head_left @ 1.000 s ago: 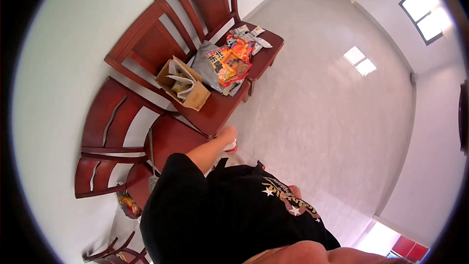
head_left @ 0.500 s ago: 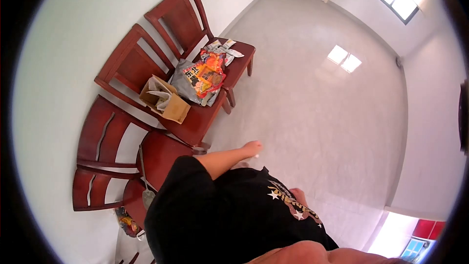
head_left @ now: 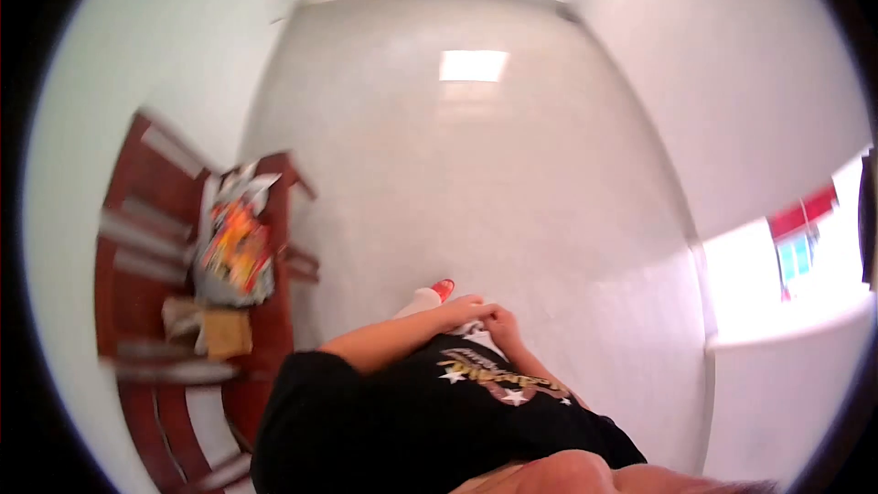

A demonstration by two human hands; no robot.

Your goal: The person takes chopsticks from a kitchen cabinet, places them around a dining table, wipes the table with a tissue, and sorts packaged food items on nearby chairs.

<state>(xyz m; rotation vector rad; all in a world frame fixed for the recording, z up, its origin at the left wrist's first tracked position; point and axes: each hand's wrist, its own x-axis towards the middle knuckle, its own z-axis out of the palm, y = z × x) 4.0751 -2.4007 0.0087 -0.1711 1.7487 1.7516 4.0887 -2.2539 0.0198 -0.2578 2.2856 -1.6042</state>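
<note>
My left hand (head_left: 465,309) and my right hand (head_left: 500,326) meet in front of my waist, just beyond the hem of my black T-shirt (head_left: 393,412). The fingers of both look curled and pressed together where they touch. Anything between them is hidden or too small to name. Below my left hand, one foot in a red shoe (head_left: 443,289) steps on the grey floor.
Dark red wooden chairs (head_left: 137,284) line the left wall. On their seats lie a grey bag with orange and red packaging (head_left: 240,252) and an open cardboard box (head_left: 227,333). A white half-height wall (head_left: 786,393) stands at right beside a bright opening.
My view has swung right, so the chairs now sit lower and farther left, blurred. My hands, apart before, have come together at my waist. The red shoe has come into view.
</note>
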